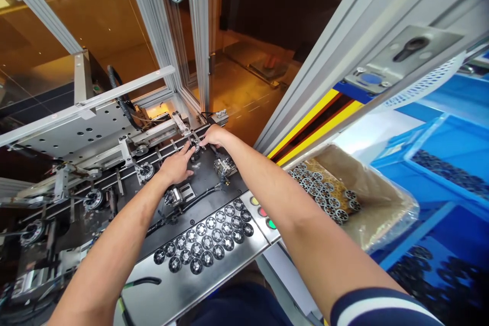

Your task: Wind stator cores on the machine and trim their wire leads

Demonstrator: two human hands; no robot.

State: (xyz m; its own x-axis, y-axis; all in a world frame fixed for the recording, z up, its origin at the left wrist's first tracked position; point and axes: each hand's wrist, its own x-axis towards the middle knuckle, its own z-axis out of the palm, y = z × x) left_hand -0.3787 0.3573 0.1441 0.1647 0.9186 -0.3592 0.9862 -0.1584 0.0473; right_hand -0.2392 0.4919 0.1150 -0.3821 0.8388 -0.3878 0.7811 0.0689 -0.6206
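Note:
Both of my hands reach into the machine, at the far right end of its track. My left hand [176, 167] has its fingers stretched out and apart, with the fingertips at a round spoked part [196, 146]. On the other side of that part is my right hand [214, 136], fingers bent down and its thumb near the part's edge. What its fingertips hold is hidden. More round spoked parts, such as one spoked part [146, 170] to the left, sit along the track [160, 154]. Several black-and-silver round parts [207, 242] lie in rows on the metal ledge in front.
Green-handled pliers [132, 285] lie at the ledge's front left. Coloured push buttons [263, 212] are under my right forearm. A plastic-lined box [376, 204] of metal rings and blue bins [454, 155] stand at right. Small metal cylinders [225, 165] and aluminium posts [198, 35] border the track.

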